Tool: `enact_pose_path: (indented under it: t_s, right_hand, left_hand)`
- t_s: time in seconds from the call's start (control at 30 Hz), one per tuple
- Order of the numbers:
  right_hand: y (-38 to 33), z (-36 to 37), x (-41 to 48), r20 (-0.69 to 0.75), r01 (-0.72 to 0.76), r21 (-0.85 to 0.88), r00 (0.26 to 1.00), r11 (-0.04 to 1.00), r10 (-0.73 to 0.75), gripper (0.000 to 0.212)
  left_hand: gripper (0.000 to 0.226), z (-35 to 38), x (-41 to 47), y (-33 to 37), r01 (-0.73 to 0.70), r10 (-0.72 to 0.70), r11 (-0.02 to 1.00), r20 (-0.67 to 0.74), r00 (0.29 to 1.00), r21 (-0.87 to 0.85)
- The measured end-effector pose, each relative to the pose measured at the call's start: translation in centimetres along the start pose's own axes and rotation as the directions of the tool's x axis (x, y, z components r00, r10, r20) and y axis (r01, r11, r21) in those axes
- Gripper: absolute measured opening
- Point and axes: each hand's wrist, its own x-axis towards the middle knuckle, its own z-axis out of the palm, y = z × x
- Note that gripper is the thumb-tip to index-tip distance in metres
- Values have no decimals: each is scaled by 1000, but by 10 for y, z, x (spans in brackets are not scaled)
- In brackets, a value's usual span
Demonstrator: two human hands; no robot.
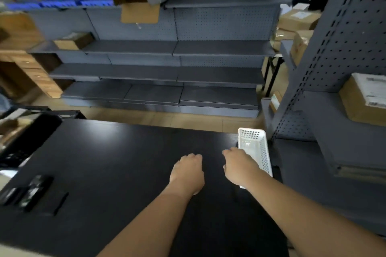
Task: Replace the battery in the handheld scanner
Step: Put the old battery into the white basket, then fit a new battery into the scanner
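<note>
A dark, matte surface [125,152] carries everything. A white perforated basket [255,148] sits at its far right edge, just beside and partly behind the right hand [240,166]. Well to the left of the left hand [189,170], near the edge, lie blurred black devices [31,192] and a thin black stick [61,203].

The bench [117,152] is dark with a faint wood grain and soft sheen. The basket [259,148] looks like white perforated plastic. Shelving [177,48] seems matt grey metal; boxes [361,100] are cardboard.
</note>
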Motion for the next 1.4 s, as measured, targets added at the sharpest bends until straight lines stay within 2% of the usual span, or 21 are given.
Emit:
enact_pose_path:
  t_s: [0.13,0.33,0.5,0.7,0.83,1.03,1.27,1.4]
  right_hand:
    - [-74,-6,-11,15,160,-102,987,982,-160,46]
    - [-209,7,-46,105,371,-157,928,915,-358,42]
    - [-333,39,-85,166,544,-189,838,818,-519,31]
    - [-474,83,-142,200,709,-145,704,690,-682,29]
    - [-548,109,-173,282,783,-158,620,602,-732,27]
    - [-641,134,-192,335,845,-162,533,509,-777,29]
    - [-731,139,-163,335,891,-154,453,427,-826,32]
    - [-786,135,-125,325,898,-135,439,418,-838,24]
  left_hand:
    - [31,-15,-41,-55,99,-98,995,-67,993,11]
    - [28,-28,-125,-158,288,-292,956,-129,948,-45]
    - [25,-30,-213,-257,430,-441,897,-169,881,-96]
    - [27,-12,-316,-372,594,-611,791,-142,779,-145]
    - [30,0,-377,-425,687,-706,707,-112,699,-169]
    - [31,10,-433,-491,780,-808,587,-101,580,-216]
    - [30,-8,-434,-569,815,-843,536,-98,528,-218]
    - [31,-34,-416,-624,823,-849,527,-92,520,-212]
